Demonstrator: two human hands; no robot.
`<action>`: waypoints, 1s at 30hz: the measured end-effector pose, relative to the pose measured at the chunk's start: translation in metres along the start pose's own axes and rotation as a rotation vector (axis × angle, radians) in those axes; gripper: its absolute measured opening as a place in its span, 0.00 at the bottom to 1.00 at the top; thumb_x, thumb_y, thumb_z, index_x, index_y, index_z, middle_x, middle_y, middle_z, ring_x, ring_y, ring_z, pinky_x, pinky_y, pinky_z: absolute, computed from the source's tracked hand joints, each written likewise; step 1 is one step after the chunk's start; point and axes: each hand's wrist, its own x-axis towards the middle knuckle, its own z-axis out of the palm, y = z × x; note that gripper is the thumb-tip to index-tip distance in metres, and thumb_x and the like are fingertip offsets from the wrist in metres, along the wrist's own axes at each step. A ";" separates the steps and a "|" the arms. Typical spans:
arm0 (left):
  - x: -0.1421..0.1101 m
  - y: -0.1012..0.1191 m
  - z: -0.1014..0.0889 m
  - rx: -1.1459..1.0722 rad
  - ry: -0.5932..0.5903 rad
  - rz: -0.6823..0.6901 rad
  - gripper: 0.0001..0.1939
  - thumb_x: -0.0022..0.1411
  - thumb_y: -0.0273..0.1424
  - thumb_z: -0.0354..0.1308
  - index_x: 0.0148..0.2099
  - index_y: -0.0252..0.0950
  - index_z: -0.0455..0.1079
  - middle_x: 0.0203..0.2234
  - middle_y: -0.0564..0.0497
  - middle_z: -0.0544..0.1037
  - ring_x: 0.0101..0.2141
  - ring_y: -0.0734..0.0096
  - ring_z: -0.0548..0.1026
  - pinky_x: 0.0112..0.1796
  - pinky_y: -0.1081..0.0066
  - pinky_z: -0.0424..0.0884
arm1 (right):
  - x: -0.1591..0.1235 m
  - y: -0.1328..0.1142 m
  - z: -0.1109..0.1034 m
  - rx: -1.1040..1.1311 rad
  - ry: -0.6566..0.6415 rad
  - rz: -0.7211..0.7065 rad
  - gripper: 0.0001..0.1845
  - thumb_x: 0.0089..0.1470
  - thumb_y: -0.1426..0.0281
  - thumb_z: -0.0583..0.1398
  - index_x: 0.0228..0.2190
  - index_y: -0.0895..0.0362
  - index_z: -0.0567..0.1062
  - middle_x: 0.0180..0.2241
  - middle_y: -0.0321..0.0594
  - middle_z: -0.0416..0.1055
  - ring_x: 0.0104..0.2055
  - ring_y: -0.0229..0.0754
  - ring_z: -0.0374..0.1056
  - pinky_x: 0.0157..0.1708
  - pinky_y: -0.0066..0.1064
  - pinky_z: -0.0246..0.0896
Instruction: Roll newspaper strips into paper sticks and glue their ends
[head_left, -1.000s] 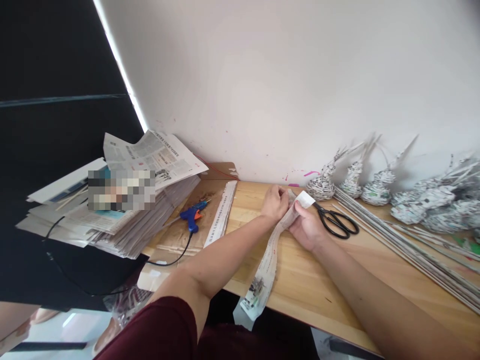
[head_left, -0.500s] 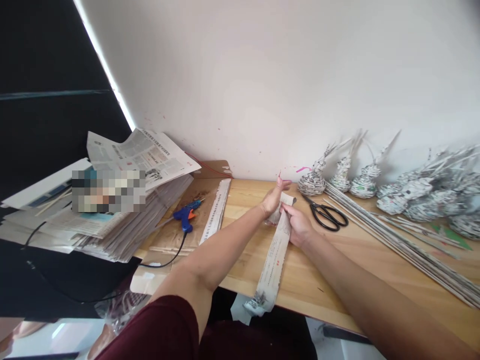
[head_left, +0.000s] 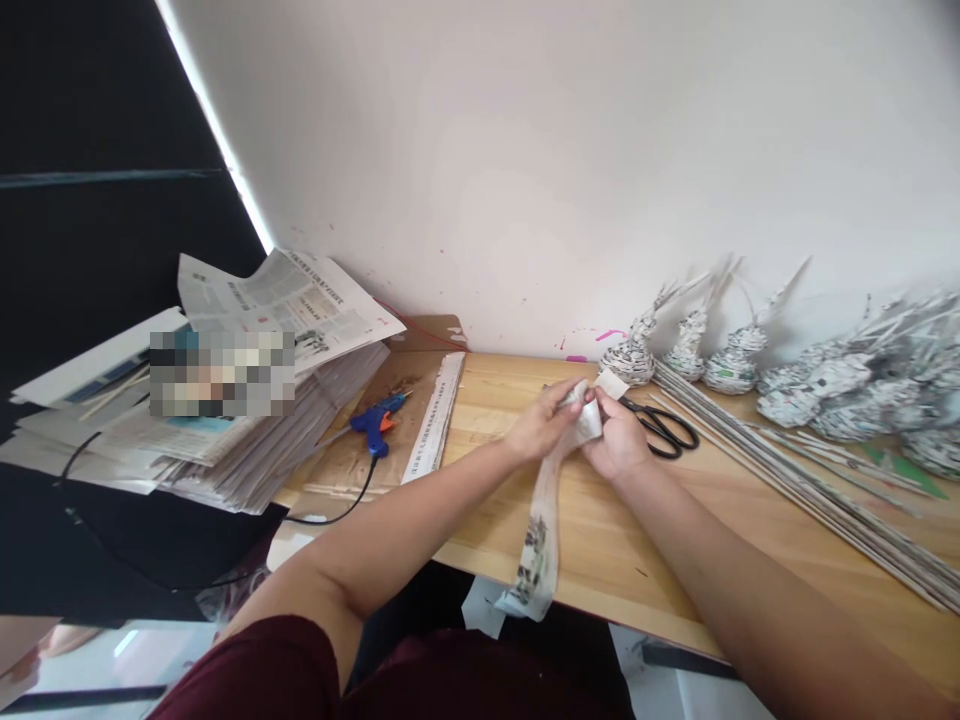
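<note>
A long strip of newspaper (head_left: 541, 530) runs from my fingers down over the front edge of the wooden table (head_left: 495, 545). My left hand (head_left: 546, 420) has its fingers closed on the strip's upper part. From the other side, my right hand (head_left: 619, 440) pinches the same paper, which is folded or bunched between the two hands. A pale end of it sticks up past my right fingertips. Just beyond my right hand lie black-handled scissors (head_left: 669, 432), partly hidden by that hand.
At left, a blue glue gun (head_left: 370, 428) rests on cardboard beside newspaper strips (head_left: 435, 420). A tall newspaper stack (head_left: 247, 465) stands farther left. Along the wall at right are several woven paper figures (head_left: 733, 362), and long rolled paper sticks (head_left: 810, 490) lie in front of them.
My left hand has gone from upright, spread fingers to closing on the paper. The strip has turned over, now showing a printed picture near its lower end.
</note>
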 end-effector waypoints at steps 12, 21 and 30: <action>0.083 0.021 -0.053 0.103 0.235 -0.059 0.20 0.59 0.37 0.53 0.53 0.36 0.66 0.50 0.46 0.71 0.47 0.70 0.69 0.44 0.73 0.66 | -0.011 -0.002 0.007 -0.027 -0.047 0.098 0.15 0.47 0.57 0.61 0.26 0.56 0.68 0.27 0.41 0.74 0.26 0.40 0.69 0.19 0.28 0.61; 0.035 0.009 -0.053 0.093 0.108 -0.262 0.23 0.58 0.47 0.50 0.35 0.30 0.73 0.25 0.47 0.76 0.23 0.73 0.72 0.26 0.73 0.66 | -0.014 0.003 0.010 -0.305 -0.062 0.037 0.22 0.46 0.50 0.59 0.26 0.58 0.71 0.19 0.36 0.68 0.17 0.35 0.62 0.13 0.25 0.54; 0.000 0.019 -0.042 -0.198 -0.126 -0.237 0.22 0.48 0.45 0.62 0.37 0.31 0.76 0.24 0.51 0.74 0.25 0.76 0.68 0.26 0.76 0.60 | -0.016 0.011 0.009 -0.612 -0.240 -0.151 0.19 0.50 0.55 0.58 0.27 0.60 0.73 0.23 0.35 0.69 0.24 0.35 0.63 0.23 0.26 0.58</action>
